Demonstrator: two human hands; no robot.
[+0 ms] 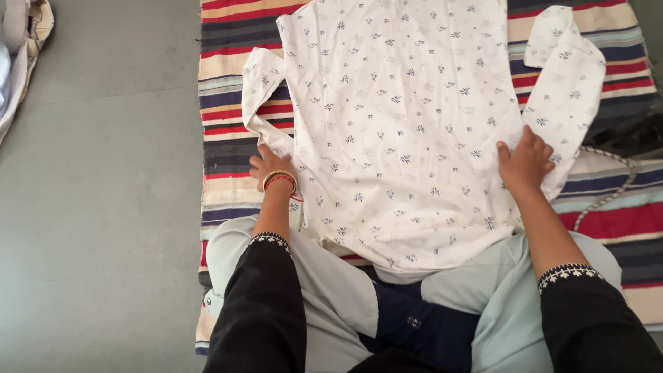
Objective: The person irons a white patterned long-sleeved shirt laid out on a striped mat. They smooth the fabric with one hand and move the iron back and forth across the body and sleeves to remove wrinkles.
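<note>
Grey floor (103, 207) carries a striped mat (228, 103), and on that mat a white printed shirt (400, 124) lies spread flat, its hem toward the person's knees. At the shirt's left edge the left hand (271, 166) presses flat, fingers open, bangles (280, 179) at the wrist. At the shirt's right edge, by the folded sleeve (570, 83), the right hand (526, 163) rests flat, open, gripping nothing. A cord (608, 193) lies right of the shirt.

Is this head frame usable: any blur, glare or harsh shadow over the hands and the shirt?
Head view: soft, even light, no glare. The shirt is bright but its print stays legible. Both the left hand and right hand are sharp, casting only faint shadows. The striped mat is crisp; a dark object at the right edge is too dim to identify.
</note>
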